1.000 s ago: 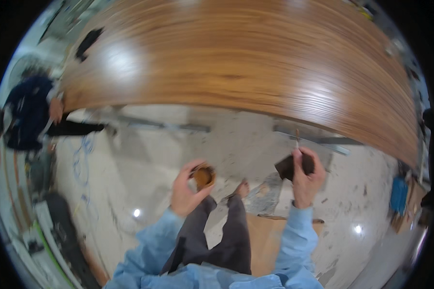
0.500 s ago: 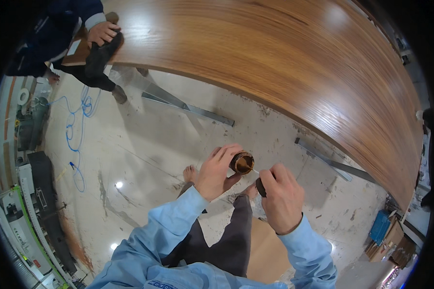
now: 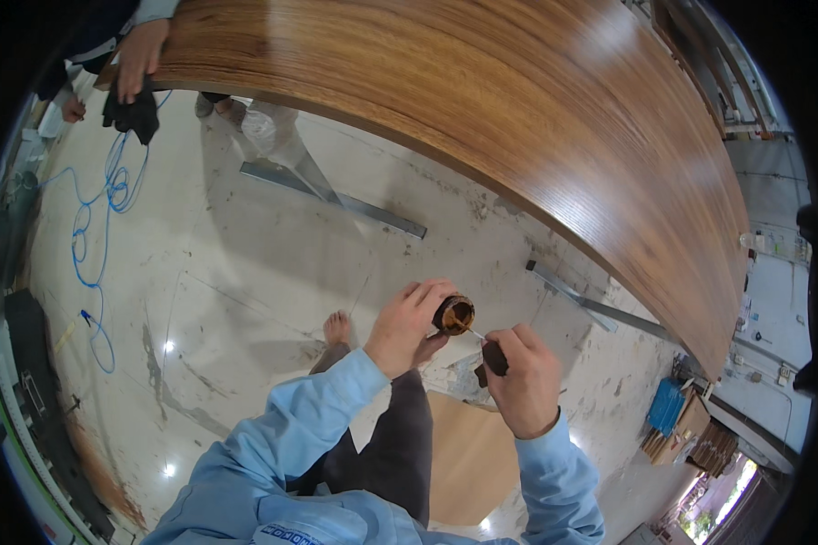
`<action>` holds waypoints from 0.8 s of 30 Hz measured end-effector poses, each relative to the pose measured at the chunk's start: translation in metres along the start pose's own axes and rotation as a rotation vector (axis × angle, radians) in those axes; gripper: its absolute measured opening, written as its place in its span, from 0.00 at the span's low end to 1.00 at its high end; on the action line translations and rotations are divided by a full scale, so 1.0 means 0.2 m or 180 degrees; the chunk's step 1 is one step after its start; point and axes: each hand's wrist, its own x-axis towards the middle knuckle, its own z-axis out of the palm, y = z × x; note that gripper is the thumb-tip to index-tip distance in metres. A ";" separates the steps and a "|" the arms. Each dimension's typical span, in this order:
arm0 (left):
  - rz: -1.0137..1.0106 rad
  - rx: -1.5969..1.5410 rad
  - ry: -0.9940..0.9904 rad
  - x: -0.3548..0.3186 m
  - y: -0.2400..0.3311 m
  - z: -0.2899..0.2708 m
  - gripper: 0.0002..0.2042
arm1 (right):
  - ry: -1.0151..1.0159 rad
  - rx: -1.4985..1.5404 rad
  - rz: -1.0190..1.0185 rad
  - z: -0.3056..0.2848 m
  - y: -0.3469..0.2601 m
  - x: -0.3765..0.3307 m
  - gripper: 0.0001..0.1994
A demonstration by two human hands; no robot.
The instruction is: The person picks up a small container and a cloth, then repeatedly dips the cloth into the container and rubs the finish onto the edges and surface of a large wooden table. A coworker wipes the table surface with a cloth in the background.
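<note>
My left hand is closed around a small round dark jar, whose open mouth is tilted toward my right hand and shows brown stuff inside and on the rim. My right hand grips a thin pale stick that reaches into the jar's mouth. A dark brown lump is also at those fingers; whether it is a cloth or a cap I cannot tell. Both hands are above the floor, on the near side of the long wood-grain tabletop.
At the far left another person's hand presses a black cloth at the tabletop's edge. Metal legs stand below. Blue hose coils on the floor, brown board lies by my leg, and a blue box is at right.
My view has turned toward the right. The right hand is slightly lower, and more of the stick shows outside the jar. The other person's hand and black cloth appear farther left.
</note>
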 end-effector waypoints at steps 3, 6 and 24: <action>-0.0155 -0.0222 0.0011 0.00 0.01 -0.01 0.35 | 0.0134 0.0111 0.0190 0.00 -0.01 -0.03 0.12; -0.0169 -0.0255 0.0059 0.00 0.01 -0.01 0.34 | 0.0267 0.0277 0.0252 0.00 -0.01 -0.07 0.13; 0.0071 -0.0285 -0.0063 0.08 0.20 0.28 0.33 | 0.0260 0.0744 0.0682 -0.13 0.32 -0.32 0.11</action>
